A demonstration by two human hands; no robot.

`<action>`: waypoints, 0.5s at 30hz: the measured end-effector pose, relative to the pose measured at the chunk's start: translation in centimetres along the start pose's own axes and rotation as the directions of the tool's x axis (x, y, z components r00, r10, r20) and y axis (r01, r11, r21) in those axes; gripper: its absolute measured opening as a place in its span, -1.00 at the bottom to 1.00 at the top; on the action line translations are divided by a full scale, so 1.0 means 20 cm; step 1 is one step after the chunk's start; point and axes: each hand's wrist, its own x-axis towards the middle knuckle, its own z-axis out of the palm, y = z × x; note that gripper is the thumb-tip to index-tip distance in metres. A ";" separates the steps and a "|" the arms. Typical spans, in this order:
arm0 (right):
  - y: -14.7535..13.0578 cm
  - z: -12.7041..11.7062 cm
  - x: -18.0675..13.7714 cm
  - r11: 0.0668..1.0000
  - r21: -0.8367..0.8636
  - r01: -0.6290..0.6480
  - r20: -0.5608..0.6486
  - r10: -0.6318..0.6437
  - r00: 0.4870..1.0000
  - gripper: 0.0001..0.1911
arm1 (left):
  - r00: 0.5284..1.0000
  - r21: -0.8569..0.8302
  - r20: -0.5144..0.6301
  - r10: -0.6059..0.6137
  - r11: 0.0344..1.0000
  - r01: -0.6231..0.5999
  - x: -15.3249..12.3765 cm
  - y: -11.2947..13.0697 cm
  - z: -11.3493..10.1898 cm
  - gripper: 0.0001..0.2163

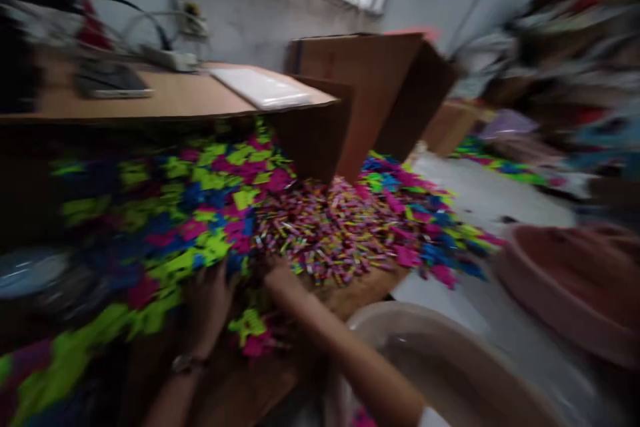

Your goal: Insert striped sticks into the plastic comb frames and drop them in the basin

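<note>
My left hand (211, 300), with a watch or bracelet (186, 363) on its wrist, reaches into the near edge of a pile of flat yellow, pink and blue plastic pieces (210, 177). Blur and shadow hide its fingertips. Just to its right, my right hand (276, 275) is at the border between that pile and a heap of small pink-and-yellow sticks or tubes (325, 230). Its fingers are too dark and smeared to show what they touch. Between my forearms lies a small cluster of yellow and pink pieces (250, 327) on the brown work surface (367, 293).
Over the left pile is a wooden shelf (170, 97) with a phone (113, 79) and a white packet (263, 87). Behind the sticks stands a cardboard box (360, 73). A large pale tub (450, 353) is at front right, with a pink basin (565, 287) beyond.
</note>
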 end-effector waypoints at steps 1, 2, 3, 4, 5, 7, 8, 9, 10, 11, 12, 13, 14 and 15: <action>-0.03 0.04 0.03 0.999 0.050 0.012 -0.025 -0.010 1.000 -0.77 | 0.998 -0.027 -0.004 -0.068 0.997 0.068 0.00 -0.04 -0.02 -0.68; -0.04 0.07 0.04 0.995 0.101 0.006 -0.053 -0.001 0.999 -0.81 | 0.991 -0.109 -0.016 -0.130 0.986 0.127 0.00 -0.06 -0.02 -0.63; -0.05 0.08 0.03 0.989 0.150 -0.010 -0.084 0.023 0.996 -0.84 | 0.987 -0.124 -0.025 -0.159 0.980 0.155 0.01 -0.06 -0.01 -0.61; -0.05 0.08 0.01 0.981 0.192 -0.028 -0.112 0.050 0.992 -0.85 | 0.982 -0.135 -0.039 -0.184 0.975 0.177 0.01 -0.06 0.00 -0.62; -0.06 0.07 -0.03 0.971 0.236 -0.045 -0.135 0.078 0.988 -0.84 | 0.979 -0.159 -0.047 -0.200 0.969 0.190 0.01 -0.05 0.02 -0.65; -0.07 0.03 -0.10 0.945 0.322 -0.060 -0.163 0.118 0.980 -0.81 | 0.974 -0.204 -0.057 -0.220 0.957 0.204 0.00 -0.02 0.04 -0.76; -0.08 0.01 -0.14 0.930 0.362 -0.061 -0.170 0.130 0.977 -0.80 | 0.972 -0.239 -0.058 -0.230 0.948 0.210 -0.02 -0.01 0.04 -0.82; -0.09 0.00 -0.17 0.917 0.394 -0.057 -0.175 0.135 0.975 -0.78 | 0.969 -0.277 -0.056 -0.241 0.936 0.217 -0.04 -0.01 0.03 -0.87; -0.11 -0.02 -0.20 0.901 0.430 -0.052 -0.176 0.140 0.974 -0.77 | 0.965 -0.316 -0.053 -0.258 0.921 0.229 -0.06 -0.01 0.01 -0.90; -0.13 -0.03 -0.22 0.875 0.481 -0.051 -0.170 0.150 0.974 -0.76 | 0.959 -0.354 -0.046 -0.281 0.902 0.247 -0.08 -0.02 -0.01 -0.90; -0.15 -0.03 -0.23 0.832 0.552 -0.057 -0.155 0.169 0.973 -0.76 | 0.951 -0.394 -0.036 -0.306 0.879 0.268 -0.10 -0.03 -0.04 -0.89; -0.18 -0.04 -0.24 0.765 0.640 -0.072 -0.127 0.198 0.972 -0.75 | 0.942 -0.435 -0.023 -0.334 0.852 0.291 -0.13 -0.03 -0.07 -0.86; -0.20 -0.04 -0.25 0.671 0.735 -0.097 -0.084 0.232 0.969 -0.75 | 0.932 -0.474 -0.011 -0.362 0.823 0.314 -0.15 -0.04 -0.10 -0.83; -0.23 -0.04 -0.25 0.552 0.824 -0.130 -0.026 0.267 0.963 -0.75 | 0.923 -0.505 -0.004 -0.385 0.798 0.330 -0.18 -0.04 -0.14 -0.80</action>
